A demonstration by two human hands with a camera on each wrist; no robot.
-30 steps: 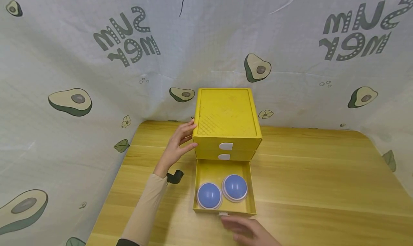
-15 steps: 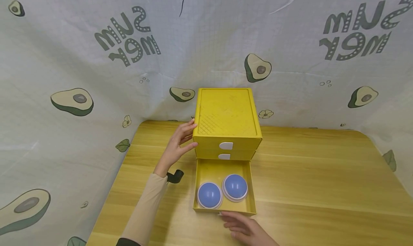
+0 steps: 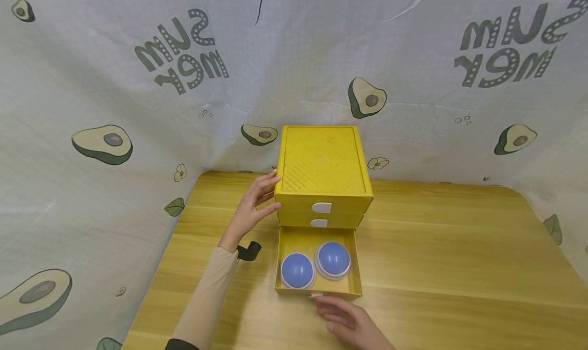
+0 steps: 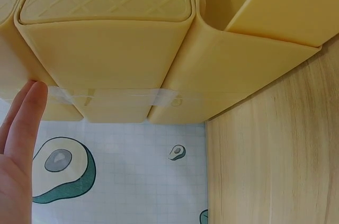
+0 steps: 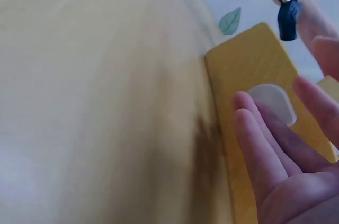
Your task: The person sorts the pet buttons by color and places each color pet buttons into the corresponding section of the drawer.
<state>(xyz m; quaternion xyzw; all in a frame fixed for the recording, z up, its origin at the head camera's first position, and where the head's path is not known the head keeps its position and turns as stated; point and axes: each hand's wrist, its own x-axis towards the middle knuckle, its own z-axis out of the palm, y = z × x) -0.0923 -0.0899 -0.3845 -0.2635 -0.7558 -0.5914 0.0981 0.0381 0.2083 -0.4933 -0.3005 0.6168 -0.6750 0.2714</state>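
A yellow three-tier drawer cabinet [image 3: 323,161] stands against the back cloth. Its bottom drawer [image 3: 317,235] is pulled out and holds two blue domes with pale rims, a left dome [image 3: 297,271] and a right dome [image 3: 334,258]. My left hand [image 3: 248,209] rests against the cabinet's left side, thumb by the front corner. In the left wrist view, its fingers [image 4: 25,123] lie straight on the yellow side wall. My right hand [image 3: 353,322], fingers extended, is at the drawer front; in the right wrist view the fingertips overlap the white tab handle [image 5: 278,102].
The two upper drawers are flush, each with a white tab [image 3: 321,207]. A black curved piece [image 3: 249,251] shows beside my left wrist. Wooden tabletop [image 3: 441,248] extends to the right. An avocado-print cloth [image 3: 298,59] hangs behind and at the sides.
The bottom drawer has slid slightly inward with both domes in it, my right hand following at its front. My left hand has stayed on the cabinet's side.
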